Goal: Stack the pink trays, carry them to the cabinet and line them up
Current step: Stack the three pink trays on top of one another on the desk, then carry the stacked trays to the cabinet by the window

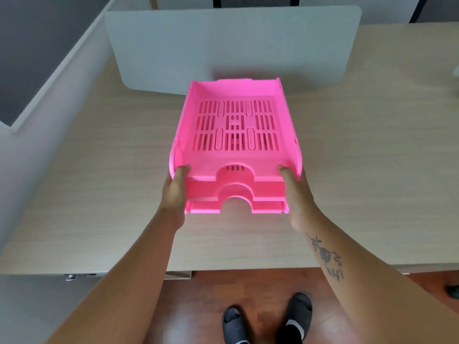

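A stack of pink trays (188, 115) with slotted floors sits in the middle of the view over the wooden desk (99, 182). Three front lips with arched cut-outs show one above the other. My left hand (175, 192) grips the stack's near left corner, thumb over the top tray's rim. My right hand (296, 194) grips the near right corner the same way. Whether the stack rests on the desk or hangs just above it, I cannot tell.
A white partition panel (223, 45) stands upright across the desk behind the trays. A grey panel (37, 58) runs along the left side. The desk's front edge is near me, with brown floor and my black slippers (268, 319) below.
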Motion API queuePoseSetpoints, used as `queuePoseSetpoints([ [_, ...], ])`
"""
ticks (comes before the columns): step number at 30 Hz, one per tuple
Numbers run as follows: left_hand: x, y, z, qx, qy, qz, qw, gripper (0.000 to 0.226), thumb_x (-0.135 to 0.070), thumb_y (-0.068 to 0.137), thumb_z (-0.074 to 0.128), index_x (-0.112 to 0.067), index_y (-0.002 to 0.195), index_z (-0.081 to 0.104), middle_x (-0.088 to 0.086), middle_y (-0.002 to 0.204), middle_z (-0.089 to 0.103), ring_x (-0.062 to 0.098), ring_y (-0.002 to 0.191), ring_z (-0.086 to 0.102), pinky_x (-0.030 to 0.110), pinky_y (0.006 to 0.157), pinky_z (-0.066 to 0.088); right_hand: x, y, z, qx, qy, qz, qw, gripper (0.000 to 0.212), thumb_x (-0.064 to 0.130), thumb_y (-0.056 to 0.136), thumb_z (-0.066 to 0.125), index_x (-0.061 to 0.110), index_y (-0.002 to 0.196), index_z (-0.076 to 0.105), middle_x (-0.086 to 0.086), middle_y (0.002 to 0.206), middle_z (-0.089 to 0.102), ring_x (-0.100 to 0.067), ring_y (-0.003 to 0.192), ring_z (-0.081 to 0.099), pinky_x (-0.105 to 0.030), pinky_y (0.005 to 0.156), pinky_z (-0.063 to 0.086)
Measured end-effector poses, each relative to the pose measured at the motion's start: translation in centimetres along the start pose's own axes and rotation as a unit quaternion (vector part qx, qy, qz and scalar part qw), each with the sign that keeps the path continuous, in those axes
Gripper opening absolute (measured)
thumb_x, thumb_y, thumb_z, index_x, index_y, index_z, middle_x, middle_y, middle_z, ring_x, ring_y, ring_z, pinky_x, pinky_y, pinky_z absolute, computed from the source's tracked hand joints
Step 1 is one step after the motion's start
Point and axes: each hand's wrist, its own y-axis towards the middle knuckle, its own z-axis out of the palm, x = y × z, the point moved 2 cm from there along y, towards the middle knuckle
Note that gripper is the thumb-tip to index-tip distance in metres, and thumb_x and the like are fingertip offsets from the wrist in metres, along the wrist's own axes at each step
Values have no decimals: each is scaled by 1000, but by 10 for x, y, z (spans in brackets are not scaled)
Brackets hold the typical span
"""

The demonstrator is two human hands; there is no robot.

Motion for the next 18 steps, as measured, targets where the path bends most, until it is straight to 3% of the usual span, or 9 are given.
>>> queuePoseSetpoints([
  [9, -62, -27, 35, 1, -53, 28, 998, 45, -47, 96, 48, -19, 130, 56, 15, 111, 72, 34, 88, 73, 40, 58, 60, 74, 0, -19, -1, -34, -14, 999, 50, 45, 76, 53, 27, 122, 58, -14, 104, 71, -36, 94, 72, -58, 81, 59],
  [12, -85, -40, 42, -29, -63, 47, 996, 48, -48, 94, 51, -17, 131, 55, 14, 109, 72, 34, 89, 73, 43, 61, 60, 98, -2, -27, 16, -19, -40, 999, 36, 39, 86, 51, 26, 120, 58, -14, 104, 72, -34, 86, 73, -51, 72, 61],
  [18, -129, -92, 49, -119, -94, 111, 982, 45, -47, 93, 51, -16, 126, 57, 14, 109, 70, 32, 91, 70, 46, 72, 59, 151, -15, -27, 101, 4, -92, 991, 34, 41, 86, 52, 31, 117, 60, -13, 106, 74, -33, 89, 74, -60, 75, 59],
])
